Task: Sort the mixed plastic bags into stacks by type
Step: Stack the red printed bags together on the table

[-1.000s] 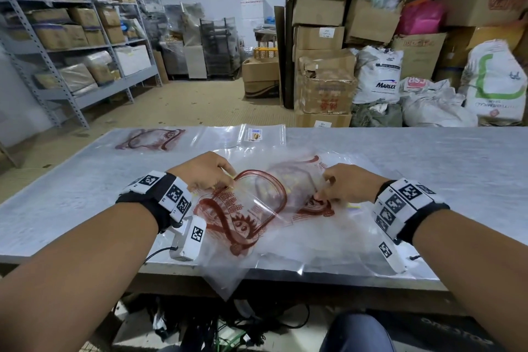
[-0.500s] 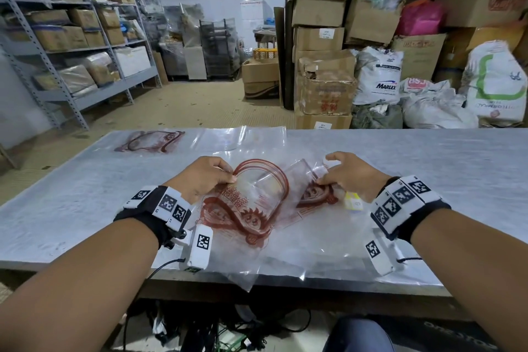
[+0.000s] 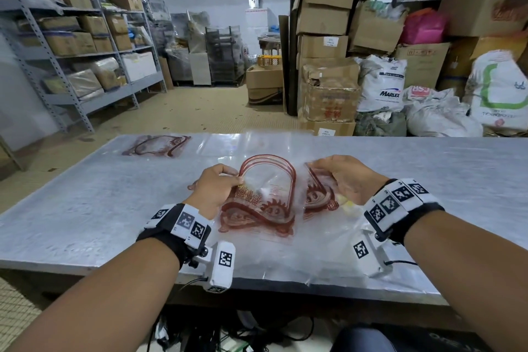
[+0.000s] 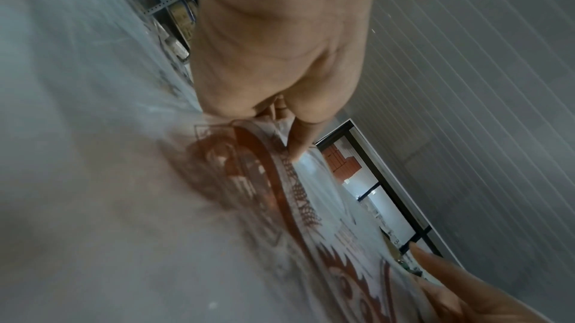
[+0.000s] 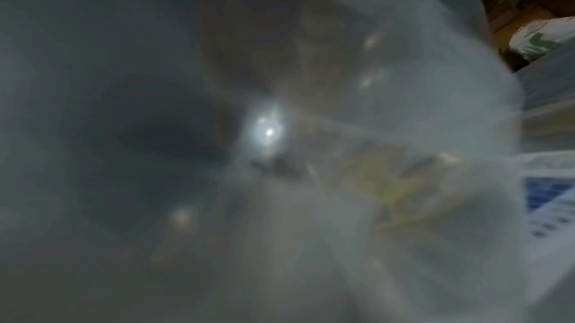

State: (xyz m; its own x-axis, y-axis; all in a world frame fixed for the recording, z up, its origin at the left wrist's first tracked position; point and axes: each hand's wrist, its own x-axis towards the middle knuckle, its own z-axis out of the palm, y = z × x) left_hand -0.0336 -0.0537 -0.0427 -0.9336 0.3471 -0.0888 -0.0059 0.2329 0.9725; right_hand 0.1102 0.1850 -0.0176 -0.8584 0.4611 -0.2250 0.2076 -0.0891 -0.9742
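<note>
While left hand (image 3: 217,188) and right hand (image 3: 347,180) pinch it, crinkly clear red-printed bag (image 3: 265,197) arches.

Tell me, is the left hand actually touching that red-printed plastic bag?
Touching. The left wrist view shows the left hand with a fingertip pressed on the red-printed bag; the head view shows its fingers pinching the bag's edge.

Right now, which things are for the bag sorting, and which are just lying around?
For the job: red-printed bag held by left hand and right hand; clear bags; far printed stack.
Lying around: cardboard boxes, white sacks, shelves.
</note>
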